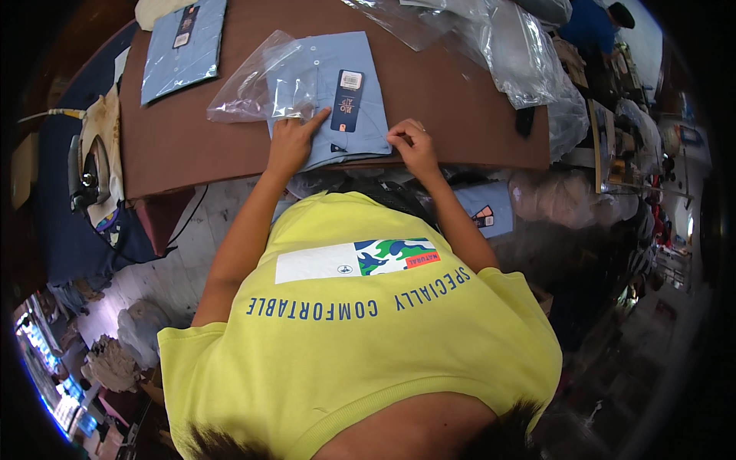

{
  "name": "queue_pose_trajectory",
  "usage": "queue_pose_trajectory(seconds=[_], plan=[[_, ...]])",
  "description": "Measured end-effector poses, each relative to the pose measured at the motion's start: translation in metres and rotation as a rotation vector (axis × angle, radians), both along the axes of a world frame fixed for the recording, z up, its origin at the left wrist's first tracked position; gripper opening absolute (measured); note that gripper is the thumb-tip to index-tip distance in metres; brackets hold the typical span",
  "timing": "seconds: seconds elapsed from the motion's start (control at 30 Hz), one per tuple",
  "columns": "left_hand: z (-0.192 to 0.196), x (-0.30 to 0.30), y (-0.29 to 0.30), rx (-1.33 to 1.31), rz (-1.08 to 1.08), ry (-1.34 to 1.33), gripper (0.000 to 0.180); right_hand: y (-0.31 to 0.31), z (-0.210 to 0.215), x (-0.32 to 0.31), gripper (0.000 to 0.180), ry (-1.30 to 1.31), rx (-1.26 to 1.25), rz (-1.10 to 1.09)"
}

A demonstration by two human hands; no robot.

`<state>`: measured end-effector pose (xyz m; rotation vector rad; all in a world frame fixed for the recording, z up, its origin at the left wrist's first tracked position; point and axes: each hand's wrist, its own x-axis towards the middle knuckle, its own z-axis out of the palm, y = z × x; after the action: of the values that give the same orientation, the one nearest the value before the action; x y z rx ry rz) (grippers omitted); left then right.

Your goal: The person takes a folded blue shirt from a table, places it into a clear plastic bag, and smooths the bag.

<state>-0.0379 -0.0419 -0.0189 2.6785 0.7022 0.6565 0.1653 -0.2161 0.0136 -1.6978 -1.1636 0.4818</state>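
Button-up shirt (326, 73), light blue and folded, lies under the left hand (294, 138), index finger extended; the right hand (414, 147) curls at its near right corner. I can't tell whether either grips anything. Brown counter (468, 115) beneath, clothes iron (93, 172) farther left.

The left hand (294, 142) rests on a folded blue shirt (371, 107), the right hand (415, 147) at its edge.

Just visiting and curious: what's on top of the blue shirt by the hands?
A dark tag; a clear plastic bag and the left hand overlap the shirt at left. What's beneath tag and hand is hidden.
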Motion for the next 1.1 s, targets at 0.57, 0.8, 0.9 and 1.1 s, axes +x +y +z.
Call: queue_pose_trajectory(seconds=[0.57, 0.8, 0.9, 1.1], plan=[[-0.001, 0.000, 0.000, -0.078, 0.016, 0.037, 0.059, 0.025, -0.005, -0.021, 0.011, -0.423, -0.037, 0.130], [-0.001, -0.001, -0.004, -0.075, 0.049, 0.056, 0.059, 0.000, -0.018, 0.002, 0.008, -0.199, -0.030, 0.171], [-0.001, 0.000, -0.004, -0.043, 0.040, 0.029, 0.059, -0.032, -0.018, 0.011, 0.008, -0.137, -0.056, 0.174], [0.000, 0.000, -0.004, -0.058, 0.035, 0.036, 0.060, -0.122, -0.044, 0.022, 0.006, 0.200, -0.239, -0.027]])
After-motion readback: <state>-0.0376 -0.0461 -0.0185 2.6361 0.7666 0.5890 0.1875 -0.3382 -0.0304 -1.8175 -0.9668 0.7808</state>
